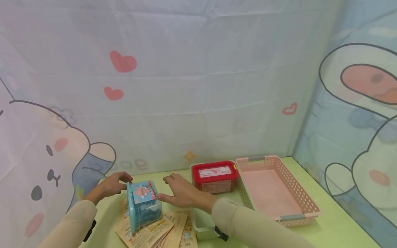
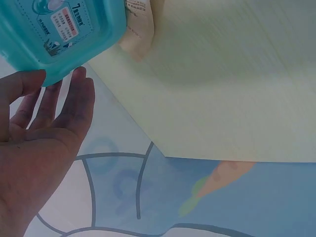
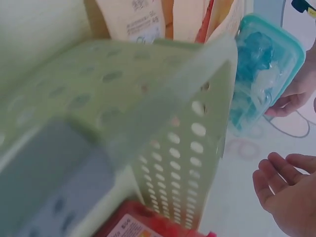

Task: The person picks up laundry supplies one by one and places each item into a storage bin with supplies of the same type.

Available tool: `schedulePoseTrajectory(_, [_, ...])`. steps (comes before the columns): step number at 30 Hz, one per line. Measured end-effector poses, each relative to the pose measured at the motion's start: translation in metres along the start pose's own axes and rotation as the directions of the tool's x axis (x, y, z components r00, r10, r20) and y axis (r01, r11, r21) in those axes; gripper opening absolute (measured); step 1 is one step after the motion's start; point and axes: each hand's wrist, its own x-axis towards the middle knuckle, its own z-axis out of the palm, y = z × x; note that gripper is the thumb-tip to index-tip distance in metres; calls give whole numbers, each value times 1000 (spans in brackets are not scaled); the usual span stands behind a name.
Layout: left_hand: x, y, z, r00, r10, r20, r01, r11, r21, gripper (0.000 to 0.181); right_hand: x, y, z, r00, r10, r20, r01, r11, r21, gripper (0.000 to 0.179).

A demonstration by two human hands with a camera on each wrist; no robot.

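Observation:
A clear plastic storage box [image 1: 148, 210] with a teal lid [image 2: 106, 29] and blue contents stands tipped on its side, its lid facing left. My left hand [image 1: 113, 184] pinches the lid's edge, thumb on the lid's face and fingers behind it [image 2: 54, 128]. To the box's right, my right hand [image 1: 183, 191] has its fingers spread, thumb tip close to the box's label. In the right wrist view that hand [image 3: 289, 190] holds nothing. Under the box lie several fanned-out tan paper packets [image 1: 176, 229].
A light green basket [image 1: 203, 232] stands right of the packets, under my right forearm. Inside its far end sits a red-lidded clear box [image 1: 215, 172]. Beside it is a pink basket [image 1: 273, 193] with grey handles. A printed cloth backdrop [image 1: 198, 86] rises behind the light green table.

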Motion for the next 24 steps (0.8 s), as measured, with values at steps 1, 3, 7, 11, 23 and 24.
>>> schedulePoseTrajectory(1, [0,-1,1,1000,-3,0,3,1000,5,28,1,-2,1,1000,-2,2,2,1000,5,71])
schedulePoseTrajectory(3, [-1,-4,2,1000,-8,8,8,1000,14,27,2,-5,4,1000,-8,2,8,1000,14,70])
schedulePoseTrajectory(7, [-1,-8,6,1000,-9,22,9,1000,19,28,5,-12,10,1000,-15,5,15,999,37,70])
schedulePoseTrajectory(11, [-1,-11,10,1000,-16,17,16,1000,18,31,8,-19,17,1000,-7,21,5,995,100,71])
schedulePoseTrajectory(23, [4,-18,22,999,-47,13,47,998,40,30,16,-35,24,999,-49,5,48,987,151,47])
schedulePoseTrajectory(24, [5,-19,23,999,-51,9,51,998,43,30,16,-35,25,998,-57,15,53,983,177,45])
